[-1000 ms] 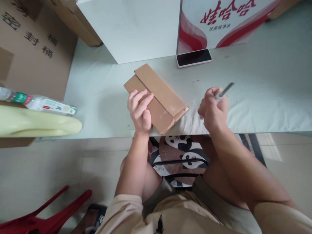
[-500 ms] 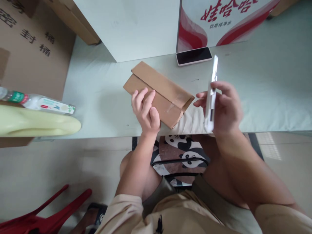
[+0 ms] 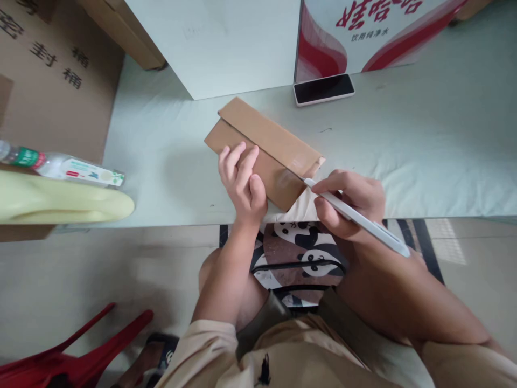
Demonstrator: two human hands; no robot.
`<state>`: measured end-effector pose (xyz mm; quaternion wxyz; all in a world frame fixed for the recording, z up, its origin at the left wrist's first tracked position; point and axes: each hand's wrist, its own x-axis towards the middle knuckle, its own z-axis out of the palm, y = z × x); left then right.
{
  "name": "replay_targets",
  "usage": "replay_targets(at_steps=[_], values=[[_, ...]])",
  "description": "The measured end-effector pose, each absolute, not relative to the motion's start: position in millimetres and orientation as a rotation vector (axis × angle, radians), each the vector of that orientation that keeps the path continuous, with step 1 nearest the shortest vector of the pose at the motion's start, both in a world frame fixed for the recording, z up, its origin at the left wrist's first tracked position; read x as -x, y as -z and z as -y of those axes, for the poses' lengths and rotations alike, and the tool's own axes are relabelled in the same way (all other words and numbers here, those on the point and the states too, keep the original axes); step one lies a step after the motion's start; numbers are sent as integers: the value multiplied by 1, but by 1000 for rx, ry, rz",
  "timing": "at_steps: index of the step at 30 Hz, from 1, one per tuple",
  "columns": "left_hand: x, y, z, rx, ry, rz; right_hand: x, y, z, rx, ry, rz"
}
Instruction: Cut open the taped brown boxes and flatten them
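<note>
A small brown cardboard box lies at a slant on the cloth-covered table, its flap seam running along the top face. My left hand holds it steady near the left half, its curved fingers and thumb pressed on the cardboard. In my right hand, fingers closed, is a white utility knife. The knife's front end points up-left and meets the right end of the seam; how far the blade enters there I cannot tell.
Behind the box stand a large white box and a phone with a dark screen. To the left are a plastic bottle, a pale yellow object and a large carton. The table's front edge runs close below my hands.
My right hand has moved left and tipped the knife from upright to slanting, bringing its front end to the box's seam. My left hand and the box have stayed nearly in place.
</note>
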<state>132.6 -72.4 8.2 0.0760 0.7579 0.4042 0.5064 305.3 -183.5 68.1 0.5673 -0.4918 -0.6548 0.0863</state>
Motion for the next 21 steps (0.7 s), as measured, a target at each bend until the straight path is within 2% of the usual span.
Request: replay_targets(at_steps=[14, 21], values=[[-132, -9, 73, -2275, -1482, -1222, -304, -64, 186, 1206, 67, 1761], [-133, -10, 74, -2254, -1594, -1140, -304, -59, 183, 1132, 112, 1792]])
